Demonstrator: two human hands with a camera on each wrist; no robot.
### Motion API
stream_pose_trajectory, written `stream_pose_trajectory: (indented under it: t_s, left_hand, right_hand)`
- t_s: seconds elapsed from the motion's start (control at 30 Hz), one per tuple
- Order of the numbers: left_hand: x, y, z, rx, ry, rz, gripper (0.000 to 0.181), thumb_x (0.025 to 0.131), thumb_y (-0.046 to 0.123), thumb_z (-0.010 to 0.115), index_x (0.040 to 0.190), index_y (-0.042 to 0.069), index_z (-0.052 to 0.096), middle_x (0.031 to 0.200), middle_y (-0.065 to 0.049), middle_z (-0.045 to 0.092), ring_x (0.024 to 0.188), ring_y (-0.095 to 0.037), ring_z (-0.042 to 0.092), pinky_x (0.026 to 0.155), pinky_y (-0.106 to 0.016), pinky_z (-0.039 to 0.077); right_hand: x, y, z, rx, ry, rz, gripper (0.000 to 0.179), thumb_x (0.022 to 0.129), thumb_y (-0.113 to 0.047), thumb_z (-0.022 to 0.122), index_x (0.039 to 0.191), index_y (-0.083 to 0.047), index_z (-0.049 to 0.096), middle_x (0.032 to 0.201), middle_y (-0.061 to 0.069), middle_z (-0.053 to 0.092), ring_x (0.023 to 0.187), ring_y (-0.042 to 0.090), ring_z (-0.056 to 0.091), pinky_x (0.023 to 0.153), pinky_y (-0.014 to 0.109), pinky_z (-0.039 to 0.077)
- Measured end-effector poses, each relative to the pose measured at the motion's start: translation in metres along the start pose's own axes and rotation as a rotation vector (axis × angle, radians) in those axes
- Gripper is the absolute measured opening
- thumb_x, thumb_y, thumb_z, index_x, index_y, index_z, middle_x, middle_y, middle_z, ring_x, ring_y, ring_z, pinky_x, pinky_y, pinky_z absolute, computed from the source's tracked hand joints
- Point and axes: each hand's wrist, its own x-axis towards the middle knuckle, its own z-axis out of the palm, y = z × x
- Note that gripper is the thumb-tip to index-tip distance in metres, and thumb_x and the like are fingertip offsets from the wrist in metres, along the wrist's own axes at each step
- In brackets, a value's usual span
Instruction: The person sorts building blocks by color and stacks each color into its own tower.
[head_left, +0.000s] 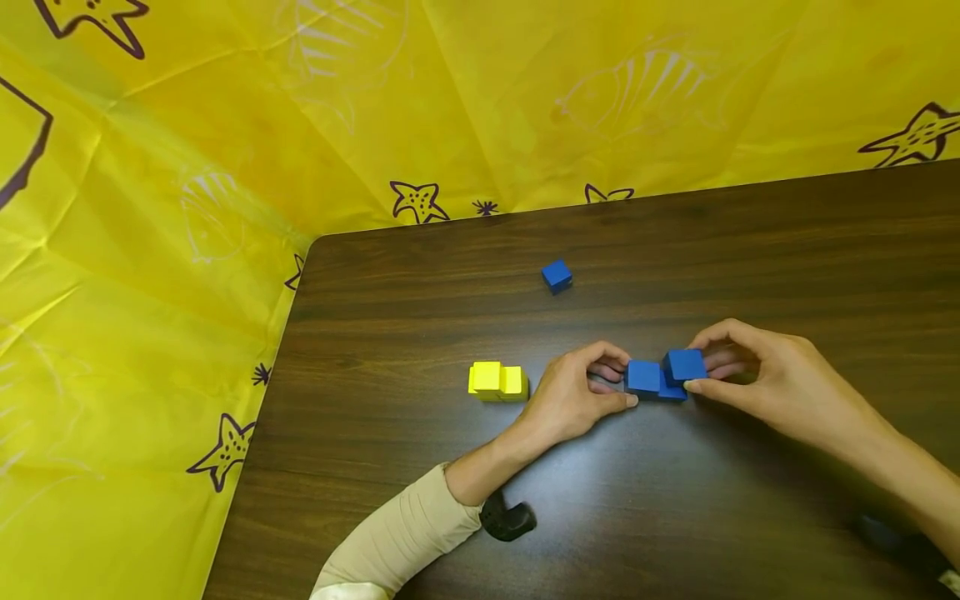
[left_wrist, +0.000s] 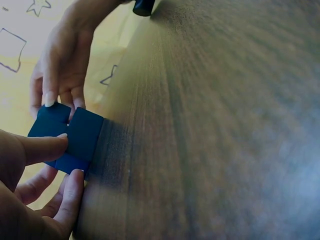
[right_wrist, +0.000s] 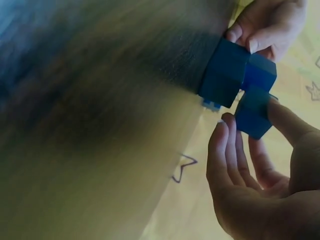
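Between my hands on the dark wooden table is a small cluster of blue blocks. My left hand (head_left: pixel 573 392) pinches the left upper blue block (head_left: pixel 643 378) between thumb and fingers. It sits on a lower blue block (head_left: pixel 673 394), which is partly hidden from above. From the other side, my right hand (head_left: pixel 780 383) holds another blue block (head_left: pixel 685 367) by thumb and fingertips, over the right end of the lower one. In the right wrist view, this held block (right_wrist: pixel 253 112) is tilted close beside the other two.
A group of yellow blocks (head_left: pixel 491 381) stands left of my left hand. Farther back lies a single blue cube (head_left: pixel 557 276). Yellow cloth (head_left: pixel 480 100) with sea-creature drawings hangs behind the table (head_left: pixel 420 300) and along its left edge. A black strap (head_left: pixel 507 518) is at my left wrist.
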Motion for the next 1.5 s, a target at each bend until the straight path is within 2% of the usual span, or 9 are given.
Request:
stream_pose_trajectory:
  t_s: [0.17,0.4,0.9,1.2,1.5]
  left_hand:
    - [0.001,0.0,0.0,0.005,0.0,0.007,0.037,0.081,0.01,0.083,0.114,0.009,0.066,0.105,0.001,0.068,0.09,-0.001,0.063,0.077,-0.013,0.053]
    - [0.001,0.0,0.001,0.008,-0.005,0.006,0.037,0.082,0.009,0.083,0.114,0.008,0.066,0.104,0.0,0.068,0.089,-0.001,0.063,0.077,-0.012,0.053]
    - [0.001,0.0,0.0,0.009,-0.002,0.006,0.037,0.082,0.009,0.083,0.114,0.009,0.066,0.105,0.001,0.068,0.092,-0.002,0.064,0.077,-0.012,0.053]
    - [0.001,-0.001,0.0,-0.001,-0.001,0.008,0.037,0.081,0.009,0.083,0.114,0.008,0.066,0.105,0.001,0.068,0.092,-0.002,0.063,0.077,-0.013,0.054]
    - [0.001,-0.001,0.0,0.003,0.0,0.006,0.037,0.082,0.01,0.083,0.114,0.009,0.066,0.106,0.001,0.068,0.092,-0.002,0.063,0.077,-0.013,0.054]
  right_hand:
    - [0.0,-0.001,0.002,-0.003,-0.02,-0.005,0.04,0.076,-0.008,0.087,0.108,-0.017,0.065,0.092,-0.003,0.073,0.079,0.0,0.067,0.063,0.012,0.052]
    - [0.0,-0.003,0.005,-0.035,-0.012,-0.042,0.041,0.074,-0.01,0.088,0.107,-0.019,0.065,0.09,-0.006,0.073,0.077,0.0,0.067,0.064,0.013,0.051]
    - [0.001,-0.003,0.009,-0.064,-0.011,-0.069,0.043,0.07,-0.012,0.091,0.104,-0.022,0.067,0.092,-0.006,0.071,0.077,0.005,0.067,0.065,0.013,0.051]
    - [0.001,-0.002,0.009,-0.069,-0.035,-0.065,0.043,0.071,-0.012,0.091,0.106,-0.021,0.067,0.095,-0.004,0.072,0.079,0.004,0.067,0.065,0.015,0.053]
    - [0.001,-0.001,0.011,-0.096,-0.033,-0.09,0.045,0.07,-0.013,0.091,0.107,-0.022,0.067,0.094,-0.007,0.071,0.08,0.002,0.066,0.067,0.013,0.051]
